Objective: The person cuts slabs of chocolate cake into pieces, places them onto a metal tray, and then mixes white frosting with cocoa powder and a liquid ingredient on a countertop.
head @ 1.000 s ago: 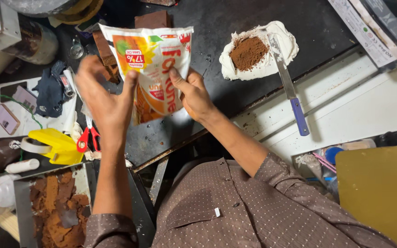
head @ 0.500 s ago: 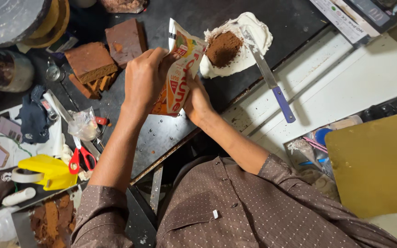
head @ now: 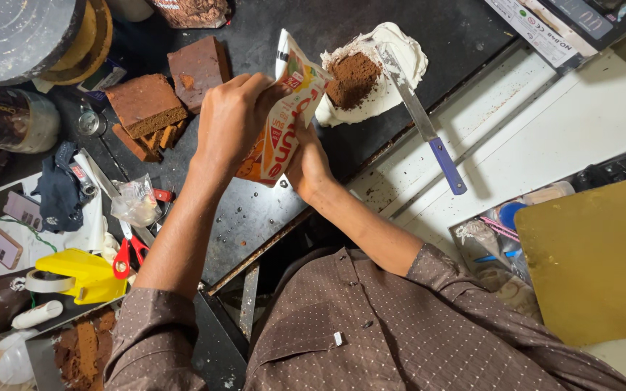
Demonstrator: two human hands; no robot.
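Head view: left hand point(head: 230, 123) clamps around printed pouch point(head: 284, 123) from 9 o'clock side; right hand point(head: 309, 163) grips its lower edge, fingers hidden behind pouch. Pouch held above dark bench point(head: 255, 210), long axis running 7 to 1 o'clock, top end pointing toward 1 o'clock at cream mound with brown crumbs point(head: 360, 76). Blue-handled knife point(head: 425, 123) lies across mound, handle toward 5 o'clock. Brown cake blocks point(head: 146, 105) at 9 o'clock of hands.

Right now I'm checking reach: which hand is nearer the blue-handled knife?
Right. The right hand, behind the orange-and-white pouch, is closer to the blue-handled knife; the left hand grips the pouch's far side.
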